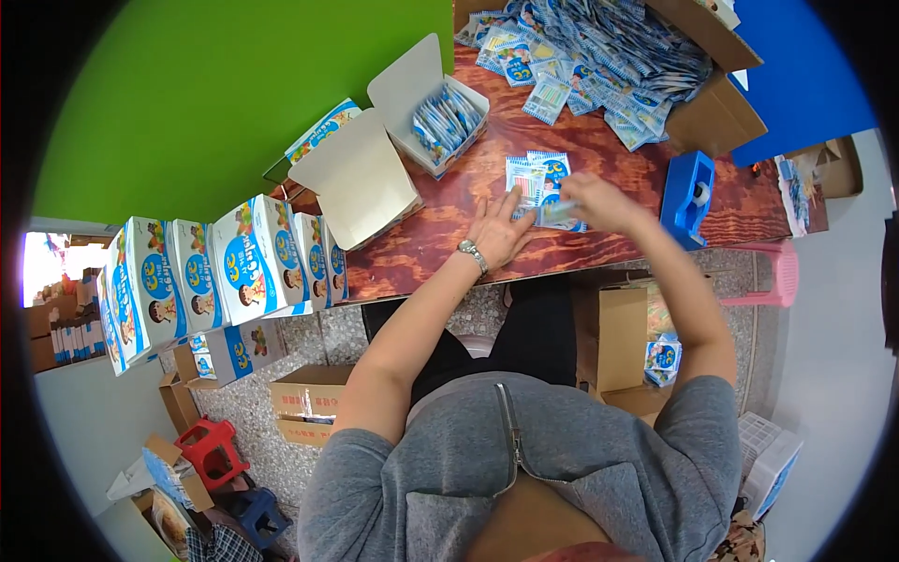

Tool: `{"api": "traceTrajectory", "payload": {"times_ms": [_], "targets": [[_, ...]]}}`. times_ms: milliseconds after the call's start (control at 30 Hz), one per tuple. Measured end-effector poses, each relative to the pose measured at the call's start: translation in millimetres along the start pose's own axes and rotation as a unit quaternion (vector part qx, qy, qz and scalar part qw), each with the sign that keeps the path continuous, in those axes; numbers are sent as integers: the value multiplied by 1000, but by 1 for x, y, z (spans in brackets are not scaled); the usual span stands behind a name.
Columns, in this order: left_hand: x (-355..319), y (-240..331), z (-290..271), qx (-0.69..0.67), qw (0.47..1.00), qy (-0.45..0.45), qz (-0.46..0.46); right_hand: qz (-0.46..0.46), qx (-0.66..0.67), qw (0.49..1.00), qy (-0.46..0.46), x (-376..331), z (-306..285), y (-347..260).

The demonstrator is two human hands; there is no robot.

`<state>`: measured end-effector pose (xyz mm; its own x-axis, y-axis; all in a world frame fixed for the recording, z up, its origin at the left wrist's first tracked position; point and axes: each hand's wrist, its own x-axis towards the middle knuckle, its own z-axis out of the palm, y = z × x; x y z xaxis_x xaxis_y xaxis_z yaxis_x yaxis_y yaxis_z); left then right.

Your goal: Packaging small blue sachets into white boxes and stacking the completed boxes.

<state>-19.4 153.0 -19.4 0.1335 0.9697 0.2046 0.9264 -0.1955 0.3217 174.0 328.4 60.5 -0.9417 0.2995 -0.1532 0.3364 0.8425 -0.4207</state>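
Note:
My left hand [501, 229], with a metal watch on the wrist, lies with fingers stretched out at the near edge of a few small blue-and-white sachets [554, 167] on the table. Its fingertips touch the nearest of them. My right hand [604, 204] is just to the right, its fingers pinched on a sachet [559, 213] that is smeared by motion. To the left of these stands an open white carton [465, 94] holding a row of sachets. A second white carton [356, 178] has its lid up, which hides what is inside.
A large heap of sachets [599, 56] spills from a cardboard box [721, 112] at the back. A blue tape dispenser [688, 197] stands right of my hands. Printed cartons [248, 258] line the left end. Below the table's edge sit an open cardboard box [623, 337] and a pink stool [773, 273].

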Motion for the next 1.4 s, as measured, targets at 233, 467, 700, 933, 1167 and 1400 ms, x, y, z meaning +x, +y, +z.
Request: {"api": "traceTrajectory", "payload": {"times_ms": [233,467,700,933,1167,1400], "targets": [[-15,24,-3,-82,993,62,-56,211,169,945,186,-36,33,-30],[-44,30,4,-117,991,57,-10,189,20,967,171,52,69,-56],[-76,18,-5,-136,987,79,11,201,84,932,289,44,60,-90],[-64,21,1,-112,988,105,21,455,95,846,261,20,57,-9],[-66,22,-6,-181,977,114,-11,377,168,867,281,19,42,-13],[-43,4,-43,-240,941,232,-65,75,40,986,144,17,46,-92]]}}
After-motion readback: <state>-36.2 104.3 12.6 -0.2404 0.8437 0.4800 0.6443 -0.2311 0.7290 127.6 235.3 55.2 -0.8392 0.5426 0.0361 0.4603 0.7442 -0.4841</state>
